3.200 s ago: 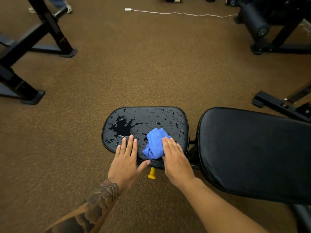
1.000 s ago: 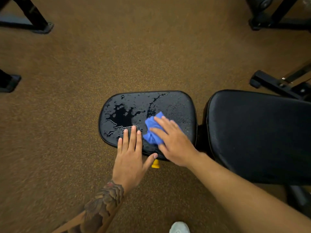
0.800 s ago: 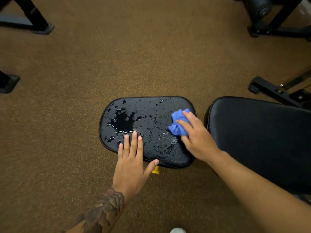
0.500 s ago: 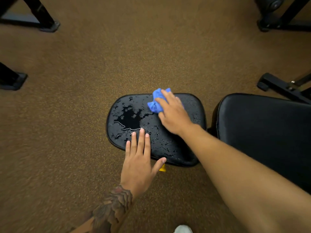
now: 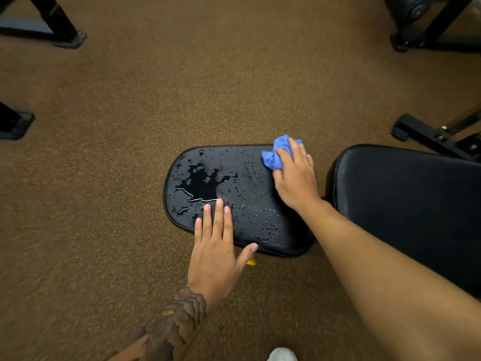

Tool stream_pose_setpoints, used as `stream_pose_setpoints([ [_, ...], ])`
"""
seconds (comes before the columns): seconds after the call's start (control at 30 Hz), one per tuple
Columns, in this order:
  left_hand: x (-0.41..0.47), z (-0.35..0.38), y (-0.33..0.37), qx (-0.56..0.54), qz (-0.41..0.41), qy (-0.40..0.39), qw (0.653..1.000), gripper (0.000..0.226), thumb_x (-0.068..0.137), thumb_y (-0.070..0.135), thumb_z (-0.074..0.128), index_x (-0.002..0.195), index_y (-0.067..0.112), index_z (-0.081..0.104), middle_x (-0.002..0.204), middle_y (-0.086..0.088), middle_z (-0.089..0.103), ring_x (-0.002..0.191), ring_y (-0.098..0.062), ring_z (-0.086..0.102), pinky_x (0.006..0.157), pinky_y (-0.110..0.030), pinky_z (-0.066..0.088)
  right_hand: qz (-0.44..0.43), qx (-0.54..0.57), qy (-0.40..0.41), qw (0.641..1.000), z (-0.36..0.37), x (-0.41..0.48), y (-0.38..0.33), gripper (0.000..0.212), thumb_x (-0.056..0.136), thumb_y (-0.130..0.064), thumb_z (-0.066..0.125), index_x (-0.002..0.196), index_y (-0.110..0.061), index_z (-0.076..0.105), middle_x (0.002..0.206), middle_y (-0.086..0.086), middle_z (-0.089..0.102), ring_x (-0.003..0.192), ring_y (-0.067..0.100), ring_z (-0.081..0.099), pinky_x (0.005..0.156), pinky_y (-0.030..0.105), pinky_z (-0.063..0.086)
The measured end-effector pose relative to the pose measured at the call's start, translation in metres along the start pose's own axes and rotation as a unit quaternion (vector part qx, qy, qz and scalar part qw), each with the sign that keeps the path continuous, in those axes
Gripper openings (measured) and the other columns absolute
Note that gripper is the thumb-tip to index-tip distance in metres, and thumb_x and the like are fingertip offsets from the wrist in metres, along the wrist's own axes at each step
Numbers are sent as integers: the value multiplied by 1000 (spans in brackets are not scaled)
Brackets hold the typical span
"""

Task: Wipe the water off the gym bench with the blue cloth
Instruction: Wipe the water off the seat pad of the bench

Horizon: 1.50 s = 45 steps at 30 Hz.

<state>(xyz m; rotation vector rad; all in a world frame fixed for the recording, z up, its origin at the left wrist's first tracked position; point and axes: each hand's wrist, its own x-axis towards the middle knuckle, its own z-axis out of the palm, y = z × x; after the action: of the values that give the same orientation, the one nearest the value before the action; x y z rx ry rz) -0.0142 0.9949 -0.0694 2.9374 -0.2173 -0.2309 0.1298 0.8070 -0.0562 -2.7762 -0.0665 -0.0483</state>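
The black seat pad of the gym bench (image 5: 250,204) lies in the middle, wet with a large puddle (image 5: 203,183) on its left half and small drops across the rest. My right hand (image 5: 294,175) presses a bunched blue cloth (image 5: 276,152) onto the pad's far right corner. My left hand (image 5: 216,243) rests flat on the pad's near edge, fingers together, thumb spread, fingertips touching the puddle's rim. The bench's larger back pad (image 5: 406,204) lies to the right and looks dry.
Brown speckled floor surrounds the bench. Black frame feet of other equipment stand at the top left (image 5: 65,35), left edge (image 5: 13,123), top right (image 5: 421,35) and right (image 5: 429,136). A yellow knob (image 5: 251,261) shows under the seat. A white shoe tip (image 5: 282,355) is at the bottom.
My right hand has swept the cloth from the pad's near middle to its right side, along the far edge, and now to the far right corner. My left hand stayed put.
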Motion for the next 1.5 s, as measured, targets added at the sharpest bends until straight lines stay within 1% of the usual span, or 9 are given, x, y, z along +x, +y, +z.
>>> stream_pose_setpoints([
  [0.27, 0, -1, -1, -14, 4, -5, 1000, 90, 91, 71, 22, 152, 6, 8, 161, -10, -4, 147, -26, -10, 118, -47, 8, -193, 3, -111, 975, -13, -130, -7, 52, 91, -28, 36, 141, -17, 44, 158, 5, 21, 147, 23, 9, 119, 42, 9],
  [0.43, -2, -3, 0, -20, 4, 4, 1000, 90, 91, 73, 19, 152, 8, 4, 160, -8, -8, 146, -25, -15, 118, -45, 2, -85, 19, -70, 994, -24, -120, 31, 49, 87, -22, 43, 134, -10, 51, 153, 14, 30, 143, 32, 23, 112, 52, 26],
  [0.57, -2, 0, -1, -22, 4, 10, 1000, 90, 91, 71, 23, 152, 7, 8, 161, -9, -3, 146, -26, -11, 118, -45, 2, -13, 8, -17, 1000, -6, -60, 10, 46, 84, -16, 46, 128, -6, 55, 149, 19, 35, 137, 41, 29, 108, 57, 29],
  [0.63, -2, 1, -1, -22, 2, 12, 1000, 90, 90, 71, 25, 151, 6, 10, 161, -10, 1, 147, -27, -8, 118, -46, 5, -28, 6, -24, 999, 2, -55, -9, 50, 82, -16, 47, 131, -9, 53, 152, 16, 32, 140, 39, 25, 111, 55, 24],
  [0.83, -1, -1, -3, -37, 11, 13, 999, 93, 88, 72, 24, 151, 5, 9, 161, -10, 0, 147, -26, -8, 118, -45, 5, -220, 8, -136, 966, -15, -133, -4, 51, 88, -25, 40, 139, -19, 45, 158, 4, 22, 147, 23, 13, 118, 43, 12],
  [0.97, -3, -5, -8, -68, 25, 15, 997, 94, 89, 70, 31, 151, 7, 1, 160, -7, -9, 146, -22, -15, 119, -42, 0, -132, 24, -96, 986, -24, -124, 23, 51, 83, -25, 40, 131, -16, 54, 152, 7, 34, 143, 26, 25, 111, 53, 27],
  [1.13, -6, -9, -13, -114, 38, 21, 993, 94, 90, 61, 43, 150, 8, -6, 159, -4, -15, 144, -16, -20, 118, -37, -2, -33, 15, -35, 999, -1, -67, -24, 48, 85, -25, 38, 126, -11, 57, 149, 13, 39, 138, 35, 31, 110, 53, 27],
  [1.33, -2, -3, -13, -101, 30, 18, 994, 93, 88, 65, 31, 150, 4, 0, 159, -9, -8, 146, -21, -12, 118, -38, -1, -154, 17, -82, 985, 17, -68, -69, 53, 84, -27, 34, 131, -15, 53, 151, 7, 36, 142, 31, 25, 115, 48, 18],
  [1.5, -1, 2, -13, -69, 31, 26, 997, 94, 86, 66, 28, 149, 1, 8, 159, -14, 4, 147, -26, -3, 117, -41, 5, -175, 8, -108, 979, 15, -69, -63, 51, 89, -29, 35, 137, -15, 47, 154, 8, 31, 144, 30, 21, 116, 49, 19],
])
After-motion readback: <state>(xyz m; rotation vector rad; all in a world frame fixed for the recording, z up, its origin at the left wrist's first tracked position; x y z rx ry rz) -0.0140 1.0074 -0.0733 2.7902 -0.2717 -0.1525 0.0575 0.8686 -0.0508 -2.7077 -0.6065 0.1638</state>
